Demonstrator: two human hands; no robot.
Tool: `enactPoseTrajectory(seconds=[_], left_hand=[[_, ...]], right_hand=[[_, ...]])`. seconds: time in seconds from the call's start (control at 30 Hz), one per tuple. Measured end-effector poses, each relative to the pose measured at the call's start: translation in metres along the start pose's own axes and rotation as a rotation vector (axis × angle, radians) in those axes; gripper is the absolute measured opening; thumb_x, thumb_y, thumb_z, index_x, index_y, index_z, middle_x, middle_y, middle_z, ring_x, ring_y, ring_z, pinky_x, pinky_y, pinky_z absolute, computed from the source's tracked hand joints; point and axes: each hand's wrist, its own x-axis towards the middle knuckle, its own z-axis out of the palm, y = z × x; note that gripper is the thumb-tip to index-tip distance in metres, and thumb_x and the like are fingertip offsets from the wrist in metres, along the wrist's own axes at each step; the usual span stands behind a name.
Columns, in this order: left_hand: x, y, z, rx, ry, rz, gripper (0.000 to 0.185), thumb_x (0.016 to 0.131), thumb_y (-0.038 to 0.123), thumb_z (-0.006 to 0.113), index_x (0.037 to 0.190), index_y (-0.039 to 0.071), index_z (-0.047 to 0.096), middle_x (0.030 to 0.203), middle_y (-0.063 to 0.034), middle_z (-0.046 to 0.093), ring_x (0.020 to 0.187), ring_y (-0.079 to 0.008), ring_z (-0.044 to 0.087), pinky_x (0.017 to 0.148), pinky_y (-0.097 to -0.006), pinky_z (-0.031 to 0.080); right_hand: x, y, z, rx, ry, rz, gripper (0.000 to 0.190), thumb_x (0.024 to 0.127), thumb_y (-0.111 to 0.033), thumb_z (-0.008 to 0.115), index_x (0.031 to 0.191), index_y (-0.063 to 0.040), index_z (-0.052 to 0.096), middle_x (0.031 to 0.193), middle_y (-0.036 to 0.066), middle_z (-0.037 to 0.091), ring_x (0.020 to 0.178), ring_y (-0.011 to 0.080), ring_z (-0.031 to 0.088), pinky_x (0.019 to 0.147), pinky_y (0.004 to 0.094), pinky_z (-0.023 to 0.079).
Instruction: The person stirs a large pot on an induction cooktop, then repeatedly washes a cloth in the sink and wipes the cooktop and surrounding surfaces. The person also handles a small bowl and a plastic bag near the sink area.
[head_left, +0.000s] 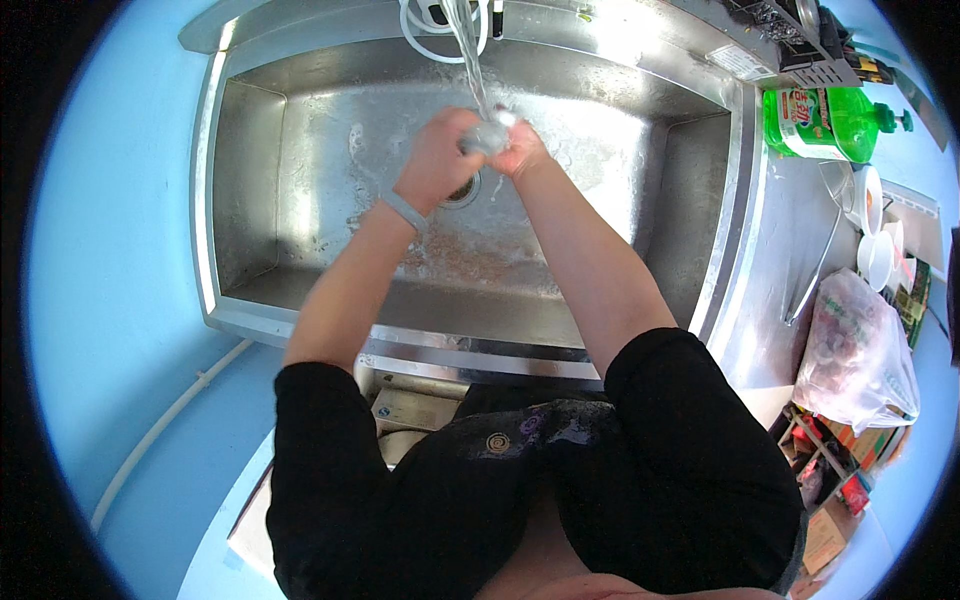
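A stream of water (468, 64) falls from the top of the view onto my hands, which are close together over a stainless steel sink (322, 217). My left hand (441, 154), with a grey band (405, 211) on its wrist, has its fingers curled towards the right. Facing it from the other side is my right hand (523, 152). Between them is a blurred, shiny greyish patch; whether it is a small object or only splashing water, I cannot tell. Below my left hand the sink drain (461, 191) is partly hidden.
On the steel counter (780, 232) to the right lie a green pump bottle (821, 124) bearing writing, white containers (874, 259) and a filled translucent plastic bag (855, 345). A white looped hose (409, 34) is at the sink's back. A blue wall (127, 195) bounds the left side.
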Motion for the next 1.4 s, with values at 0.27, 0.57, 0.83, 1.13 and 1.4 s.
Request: enactPoseTrajectory(seconds=[0.27,0.57,0.83,1.13,1.4], left_hand=[[0.007,-0.049,0.081,-1.829,0.262,-0.916,0.023,0.091,0.029,0.041,0.107,0.015,0.050,0.093,-0.0027,0.057,0.077,-0.0179,0.055,0.062,-0.0324,0.045],[0.019,-0.021,0.062,-1.088,0.504,-0.578,0.026,0.083,0.019,0.055,0.106,0.008,0.050,0.091,-0.0034,0.057,0.076,-0.0158,0.053,0.061,-0.0290,0.043],[0.013,-0.016,0.015,-0.061,0.131,-0.308,0.022,0.074,0.011,0.059,0.094,0.003,0.057,0.083,-0.0061,0.061,0.073,-0.0154,0.057,0.065,-0.0284,0.044],[0.002,-0.051,0.069,-1.871,0.179,-0.621,0.034,0.087,0.040,0.049,0.093,0.007,0.052,0.085,-0.0054,0.056,0.072,-0.0158,0.054,0.068,-0.0312,0.045],[0.028,-0.010,0.074,-1.508,0.456,-0.726,0.036,0.086,0.040,0.049,0.089,0.005,0.055,0.087,-0.0065,0.056,0.082,-0.0150,0.054,0.073,-0.0319,0.044]], right_hand=[[-0.045,0.006,0.041,-0.752,-0.001,-0.764,0.017,0.070,0.005,0.048,0.075,-0.006,0.059,0.064,0.007,0.055,0.059,0.0214,0.054,0.059,0.0345,0.046],[-0.068,-0.009,0.022,-0.441,0.121,-0.379,0.027,0.084,-0.014,0.054,0.109,-0.009,0.046,0.102,0.007,0.052,0.085,0.0187,0.052,0.071,0.0325,0.045],[-0.046,-0.018,0.003,-1.156,0.448,-0.533,0.028,0.082,-0.030,0.061,0.096,-0.009,0.049,0.089,0.005,0.053,0.062,0.0148,0.049,0.061,0.0313,0.045],[-0.053,0.068,0.028,-1.647,0.026,-1.553,0.027,0.072,-0.026,0.066,0.085,-0.004,0.057,0.065,0.010,0.057,0.065,0.0251,0.058,0.060,0.0366,0.047],[-0.030,0.032,0.046,-1.668,0.531,-1.119,0.023,0.076,-0.027,0.060,0.091,-0.011,0.054,0.080,0.017,0.061,0.076,0.0378,0.059,0.067,0.0423,0.045]])
